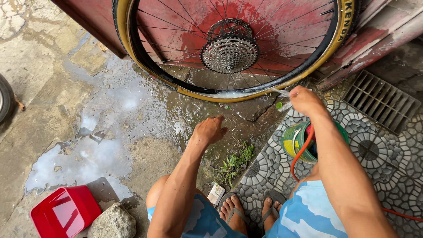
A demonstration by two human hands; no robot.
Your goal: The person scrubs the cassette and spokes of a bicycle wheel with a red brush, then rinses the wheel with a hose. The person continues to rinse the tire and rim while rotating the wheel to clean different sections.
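Tan-walled bicycle wheel [229,53] on wet concrete, right hand [304,99] clamped on orange hose [302,152], left hand [209,130] loosely open, green can [296,140] alongside.

A small flattened carton [216,194] — pale, with dark print — lies on the ground just left of the feet; yellow lettering [348,13] marks the tyre's black sidewall.
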